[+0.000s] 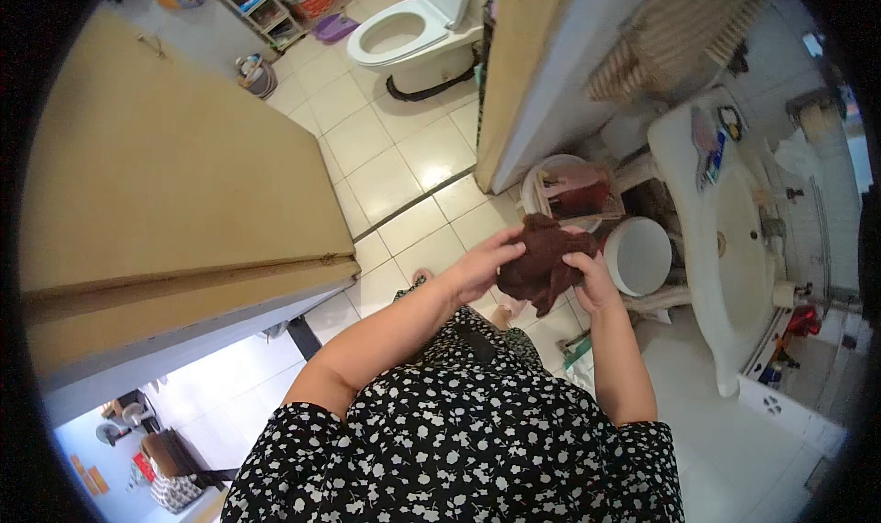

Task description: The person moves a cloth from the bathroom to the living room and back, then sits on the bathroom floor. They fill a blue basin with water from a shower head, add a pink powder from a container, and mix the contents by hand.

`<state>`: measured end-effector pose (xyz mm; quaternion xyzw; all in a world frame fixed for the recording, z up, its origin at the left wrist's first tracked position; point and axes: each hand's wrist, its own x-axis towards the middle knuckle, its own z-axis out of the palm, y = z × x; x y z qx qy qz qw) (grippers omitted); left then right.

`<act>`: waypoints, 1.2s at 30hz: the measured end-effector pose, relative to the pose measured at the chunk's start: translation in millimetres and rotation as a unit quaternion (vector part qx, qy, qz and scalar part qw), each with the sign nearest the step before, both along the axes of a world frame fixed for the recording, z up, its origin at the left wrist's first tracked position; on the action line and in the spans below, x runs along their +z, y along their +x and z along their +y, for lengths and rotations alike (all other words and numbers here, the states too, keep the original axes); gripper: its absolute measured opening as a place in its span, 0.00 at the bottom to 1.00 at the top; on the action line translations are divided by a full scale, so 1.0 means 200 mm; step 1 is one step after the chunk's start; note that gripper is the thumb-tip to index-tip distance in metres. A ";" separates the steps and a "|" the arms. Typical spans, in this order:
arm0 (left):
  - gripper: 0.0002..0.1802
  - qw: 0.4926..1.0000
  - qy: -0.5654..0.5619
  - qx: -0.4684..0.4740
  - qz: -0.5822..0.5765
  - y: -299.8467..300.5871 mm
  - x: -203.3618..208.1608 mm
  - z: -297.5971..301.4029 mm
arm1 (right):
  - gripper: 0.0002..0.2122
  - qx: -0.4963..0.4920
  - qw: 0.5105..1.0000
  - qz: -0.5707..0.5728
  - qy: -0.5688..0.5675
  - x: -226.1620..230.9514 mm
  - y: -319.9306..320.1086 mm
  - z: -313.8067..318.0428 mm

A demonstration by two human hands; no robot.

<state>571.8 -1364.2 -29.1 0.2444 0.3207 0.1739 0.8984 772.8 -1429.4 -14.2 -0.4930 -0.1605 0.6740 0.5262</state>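
A crumpled dark reddish-brown cloth (540, 259) is held up in front of me, bunched between both hands. My left hand (481, 264) grips its left side, with the thumb and fingers pressed into the fabric. On the opposite side my right hand (595, 277) is closed on the cloth, its thumb lying on top. A loose fold hangs down between the hands. Some fingertips are hidden behind the fabric.
A white washbasin (734, 257) stands at my right, with a white bucket (640, 255) and a container of cloths (578, 191) beside it. Ahead, past a doorway, is a toilet (399, 35) with its lid up. A beige door (174, 156) fills the left.
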 end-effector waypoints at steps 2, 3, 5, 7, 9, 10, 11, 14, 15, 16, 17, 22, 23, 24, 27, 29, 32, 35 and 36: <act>0.25 0.999 0.017 0.045 -0.002 -0.13 0.04 0.13 | 0.20 0.032 0.999 0.011 0.025 0.03 -0.13 0.17; 0.24 0.998 0.038 0.054 0.000 -0.20 0.04 0.21 | 0.19 0.041 0.998 -0.004 0.039 0.05 -0.21 0.26; 0.24 0.995 0.058 0.081 0.001 -0.38 0.10 0.34 | 0.19 0.069 0.996 0.004 0.057 0.08 -0.38 0.43; 0.24 0.992 0.061 0.109 0.009 -0.56 0.16 0.46 | 0.20 0.085 0.994 -0.007 0.068 0.11 -0.56 0.59; 0.24 0.991 0.072 0.111 0.026 -0.74 0.19 0.57 | 0.20 0.106 0.991 -0.008 0.082 0.12 -0.73 0.71; 0.24 0.988 0.092 0.118 0.024 -0.83 0.21 0.63 | 0.20 0.118 0.988 -0.012 0.101 0.14 -0.81 0.79; 0.24 0.986 0.111 0.124 0.022 -0.91 0.23 0.70 | 0.20 0.129 0.984 -0.015 0.120 0.17 -0.89 0.87; 0.24 0.982 0.116 0.146 -0.014 -1.08 0.30 0.80 | 0.19 0.131 0.981 0.000 0.143 0.24 -1.09 1.00; 0.25 0.982 0.114 0.154 -0.006 -1.12 0.35 0.82 | 0.19 0.141 0.978 0.009 0.157 0.25 -1.13 1.04; 0.25 0.980 0.124 0.154 -0.010 -1.15 0.37 0.83 | 0.19 0.144 0.978 0.011 0.153 0.25 -1.16 1.06; 0.25 0.980 0.124 0.156 -0.006 -1.18 0.36 0.83 | 0.19 0.146 0.978 0.014 0.149 0.26 -1.18 1.07; 0.25 0.976 0.123 0.182 -0.004 -1.29 0.32 0.83 | 0.17 0.176 0.974 0.019 0.141 0.27 -1.26 1.15; 0.25 0.970 0.121 0.211 -0.015 -1.30 0.34 0.83 | 0.16 0.165 0.974 0.026 0.152 0.29 -1.28 1.15; 0.25 0.962 0.120 0.243 -0.026 -1.31 0.36 0.82 | 0.15 0.157 0.973 0.033 0.164 0.34 -1.32 1.16; 0.26 0.948 0.113 0.269 -0.128 -1.34 0.45 0.77 | 0.11 0.160 0.959 -0.014 0.233 0.46 -1.45 1.15; 0.26 0.958 0.085 0.251 -0.110 -1.37 0.50 0.70 | 0.10 0.215 0.917 -0.088 0.325 0.48 -1.57 1.09; 0.23 0.885 0.073 0.419 -0.187 -1.35 0.48 0.59 | 0.15 0.199 0.774 -0.323 0.506 0.59 -1.74 0.89; 0.21 0.810 0.021 0.511 -0.288 -1.31 0.49 0.37 | 0.15 0.221 0.643 -0.371 0.632 0.74 -1.80 0.76; 0.21 0.787 -0.003 0.557 -0.264 -1.27 0.51 0.31 | 0.14 0.254 0.674 -0.335 0.607 0.70 -1.78 0.77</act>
